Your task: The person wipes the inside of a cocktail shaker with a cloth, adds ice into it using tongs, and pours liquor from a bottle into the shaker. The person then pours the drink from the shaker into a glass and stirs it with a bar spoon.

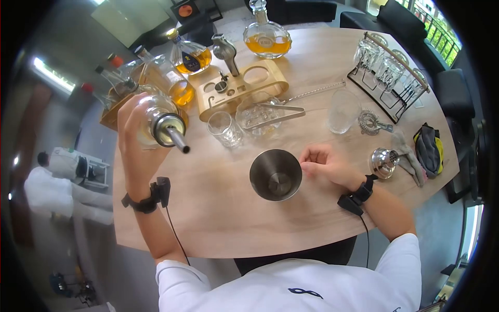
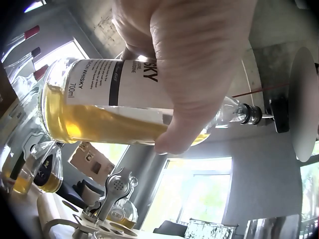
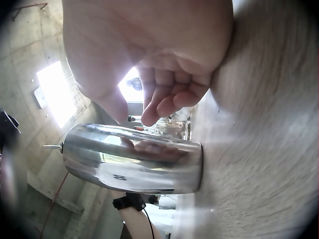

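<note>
My left hand [image 1: 136,156] grips a whisky bottle [image 2: 97,87] with a white label and amber liquid inside. In the left wrist view the bottle lies nearly sideways. Its metal pour spout [image 1: 178,139] points down and toward the middle of the table in the head view. A steel shaker tin [image 1: 275,177] stands upright on the table, mouth up. Beside the tin, my right hand [image 1: 332,166] rests on the table with loosely curled fingers [image 3: 167,99], its fingertips right near the tin's side and nothing held.
Behind the tin are a cut-glass tumbler [image 1: 224,130] and a glass bowl with tongs [image 1: 275,117]. A wooden stand [image 1: 280,86] holds bar tools. Liquor bottles [image 1: 266,44] stand farther back. To the right are a mixing glass [image 1: 343,114], a strainer [image 1: 369,122] and a glass rack [image 1: 382,96].
</note>
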The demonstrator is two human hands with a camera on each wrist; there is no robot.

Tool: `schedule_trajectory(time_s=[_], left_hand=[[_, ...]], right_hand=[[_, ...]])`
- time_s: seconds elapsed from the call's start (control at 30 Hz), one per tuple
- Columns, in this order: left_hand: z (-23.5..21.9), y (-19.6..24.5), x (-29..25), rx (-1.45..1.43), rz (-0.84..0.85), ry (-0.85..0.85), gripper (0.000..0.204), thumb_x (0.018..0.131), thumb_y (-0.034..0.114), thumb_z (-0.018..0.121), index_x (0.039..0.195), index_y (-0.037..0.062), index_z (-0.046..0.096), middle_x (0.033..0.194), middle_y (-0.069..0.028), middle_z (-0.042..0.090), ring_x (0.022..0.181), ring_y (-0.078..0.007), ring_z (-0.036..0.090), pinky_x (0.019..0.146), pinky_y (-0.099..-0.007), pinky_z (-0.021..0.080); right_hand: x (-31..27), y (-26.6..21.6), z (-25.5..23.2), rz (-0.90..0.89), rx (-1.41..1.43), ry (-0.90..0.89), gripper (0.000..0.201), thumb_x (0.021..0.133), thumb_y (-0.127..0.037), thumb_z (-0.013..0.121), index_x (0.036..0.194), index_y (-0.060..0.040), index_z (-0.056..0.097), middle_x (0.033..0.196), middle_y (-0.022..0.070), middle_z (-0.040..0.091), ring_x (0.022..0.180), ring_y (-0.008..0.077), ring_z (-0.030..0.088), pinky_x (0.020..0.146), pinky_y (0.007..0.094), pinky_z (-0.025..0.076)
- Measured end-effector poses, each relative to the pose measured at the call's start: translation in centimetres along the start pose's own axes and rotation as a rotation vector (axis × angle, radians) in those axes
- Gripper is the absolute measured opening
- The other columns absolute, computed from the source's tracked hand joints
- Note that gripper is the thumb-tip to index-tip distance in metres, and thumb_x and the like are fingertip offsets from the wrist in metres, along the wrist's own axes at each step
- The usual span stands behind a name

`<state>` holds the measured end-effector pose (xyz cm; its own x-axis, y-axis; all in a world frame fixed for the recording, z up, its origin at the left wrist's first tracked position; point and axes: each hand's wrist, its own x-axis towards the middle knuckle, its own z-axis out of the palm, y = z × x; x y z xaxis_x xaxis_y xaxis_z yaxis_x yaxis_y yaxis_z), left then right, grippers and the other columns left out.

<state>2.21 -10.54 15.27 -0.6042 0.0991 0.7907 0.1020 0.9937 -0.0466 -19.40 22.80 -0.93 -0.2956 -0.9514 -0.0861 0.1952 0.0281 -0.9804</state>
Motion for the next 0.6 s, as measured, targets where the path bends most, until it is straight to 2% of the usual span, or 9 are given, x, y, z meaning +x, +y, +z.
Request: schedule_trajectory(time_s=[0.03,0.17,0.2,0.23,0.3,0.47,0.6], left_hand=[[0.3,-0.1,0.4,0.022,0.031,-0.007,0.086,0.068,-0.002,0.089,0.140,0.0151,0.046,0.137,-0.0186,0.059,0.124,-0.0365,0.059,0.103,-0.0445,0.050],[1.1,-0.1,0.5,0.102,0.083,-0.039,0.086,0.066,-0.001,0.091,0.138,0.0186,0.049,0.138,-0.0187,0.059,0.124,-0.0375,0.059,0.102,-0.0456,0.052],[1.5,-0.2,0.2,0.051,0.064,0.000,0.076,0.063,0.000,0.090,0.131,0.0155,0.059,0.135,-0.0161,0.059,0.122,-0.0377,0.059,0.099,-0.0454,0.054],[1.4,-0.5,-0.2,0.043,0.049,-0.003,0.076,0.063,0.000,0.090,0.131,0.0155,0.059,0.135,-0.0161,0.059,0.122,-0.0377,0.059,0.099,-0.0454,0.054],[1.1,-1.0,-0.5,0.164,0.123,-0.008,0.074,0.062,0.000,0.090,0.129,0.0164,0.061,0.135,-0.0154,0.060,0.123,-0.0380,0.059,0.098,-0.0458,0.054],[0.4,-1.3,-0.7,0.291,0.131,-0.028,0.065,0.065,0.000,0.088,0.123,0.0220,0.067,0.133,-0.0107,0.061,0.124,-0.0353,0.058,0.105,-0.0464,0.048],[0.6,-1.3,-0.9,0.322,0.152,0.003,0.056,0.070,0.004,0.088,0.119,0.0211,0.069,0.132,-0.0091,0.062,0.124,-0.0346,0.058,0.104,-0.0455,0.048]], right_hand=[[0.0,-0.1,0.0,-0.008,-0.007,0.013,0.013,0.097,-0.014,0.070,0.100,-0.0032,0.065,0.088,0.0002,0.068,0.077,0.0075,0.063,0.071,0.0230,0.051],[0.0,0.1,0.1,-0.007,0.027,-0.003,0.015,0.098,-0.018,0.071,0.101,-0.0040,0.065,0.087,-0.0012,0.066,0.078,0.0067,0.062,0.071,0.0228,0.050],[-0.1,0.3,0.0,-0.007,0.048,-0.005,0.017,0.098,-0.020,0.072,0.100,-0.0042,0.066,0.086,-0.0022,0.065,0.078,0.0059,0.061,0.071,0.0225,0.050],[-0.2,0.4,0.1,0.010,0.047,-0.005,0.017,0.098,-0.020,0.072,0.100,-0.0042,0.066,0.086,-0.0022,0.065,0.078,0.0059,0.061,0.071,0.0225,0.050],[0.0,0.1,0.2,-0.009,0.024,-0.016,0.017,0.098,-0.020,0.072,0.100,-0.0043,0.066,0.086,-0.0022,0.065,0.078,0.0057,0.061,0.071,0.0228,0.049],[0.2,-0.1,0.2,-0.018,0.014,-0.013,0.015,0.098,-0.018,0.072,0.100,-0.0046,0.066,0.084,-0.0025,0.065,0.076,0.0055,0.061,0.070,0.0224,0.049],[0.1,0.1,0.1,-0.012,0.010,0.000,0.014,0.097,-0.017,0.072,0.099,-0.0049,0.066,0.083,-0.0029,0.065,0.075,0.0056,0.061,0.069,0.0221,0.049]])
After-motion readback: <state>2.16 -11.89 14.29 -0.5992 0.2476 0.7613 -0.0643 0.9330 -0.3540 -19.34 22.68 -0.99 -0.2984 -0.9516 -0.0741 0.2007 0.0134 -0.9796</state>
